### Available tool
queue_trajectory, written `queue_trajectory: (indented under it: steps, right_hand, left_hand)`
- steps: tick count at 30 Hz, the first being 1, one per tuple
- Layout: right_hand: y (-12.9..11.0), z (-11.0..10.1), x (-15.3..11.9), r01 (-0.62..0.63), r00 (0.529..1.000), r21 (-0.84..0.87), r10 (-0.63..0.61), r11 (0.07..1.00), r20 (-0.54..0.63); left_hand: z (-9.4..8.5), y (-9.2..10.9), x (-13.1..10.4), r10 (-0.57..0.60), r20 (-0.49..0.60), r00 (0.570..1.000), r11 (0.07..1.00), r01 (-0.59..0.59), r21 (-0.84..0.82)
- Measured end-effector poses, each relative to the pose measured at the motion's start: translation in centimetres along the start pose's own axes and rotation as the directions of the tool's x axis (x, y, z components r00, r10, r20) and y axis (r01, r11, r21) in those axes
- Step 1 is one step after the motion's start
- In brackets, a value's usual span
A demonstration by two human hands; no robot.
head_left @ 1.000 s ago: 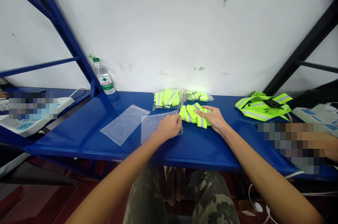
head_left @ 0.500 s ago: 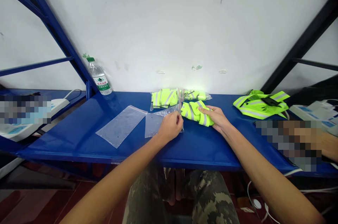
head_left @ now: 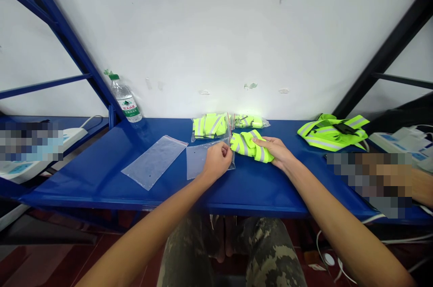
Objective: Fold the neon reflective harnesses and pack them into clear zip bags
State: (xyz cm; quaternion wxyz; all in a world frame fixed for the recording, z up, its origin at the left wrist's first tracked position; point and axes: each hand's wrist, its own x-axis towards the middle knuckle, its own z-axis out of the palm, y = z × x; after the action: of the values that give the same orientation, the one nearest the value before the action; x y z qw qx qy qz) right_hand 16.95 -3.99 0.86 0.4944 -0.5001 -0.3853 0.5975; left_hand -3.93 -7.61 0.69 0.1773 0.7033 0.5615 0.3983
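Note:
My right hand [head_left: 278,149] is closed around one end of a folded bundle of fluorescent yellow reflective strap [head_left: 248,145] with silver stripes. My left hand [head_left: 218,159], fingers curled in a pinch, holds the opening end of a clear zip bag [head_left: 196,161] lying partly under that hand. The bundle's left end is right beside the bag's mouth; whether it has entered cannot be made out. Left of these, a second clear zip bag [head_left: 154,162] lies flat on the blue table [head_left: 101,174].
Bagged yellow strap bundles [head_left: 210,125] [head_left: 249,121] lie by the wall. At the right is a loose yellow reflective strap [head_left: 333,134] with a black buckle. A water bottle [head_left: 126,102] stands at back left. Another person's arm [head_left: 421,188] and power strips [head_left: 419,149] are at the right.
The raised part of the zip bag beside my left hand has shifted slightly and looks flatter. My left fingers have turned a little; my right hand keeps its hold on the bundle.

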Motion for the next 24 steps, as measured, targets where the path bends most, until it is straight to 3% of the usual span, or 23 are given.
queue_trajectory:
  steps: [7, 15, 24]
  right_hand:
    - [0.1, 0.2, -0.2, 0.029, 0.998, -0.099, -0.035, 0.995, -0.056]
    - [-0.5, 0.7, -1.3, 0.037, 0.999, -0.109, -0.033, 0.993, 0.039]
    - [-1.0, 0.5, -1.8, 0.063, 0.991, -0.106, -0.049, 0.992, 0.126]
  left_hand:
    - [-0.2, 0.1, 0.1, 0.04, -0.067, 0.997, 0.997, -0.044, -0.061]
    - [-0.4, 0.8, 0.3, 0.146, -0.122, 0.982, 0.982, -0.129, 0.14]
    - [-0.5, 0.8, 1.1, 0.161, -0.152, 0.975, 0.983, -0.145, 0.113]
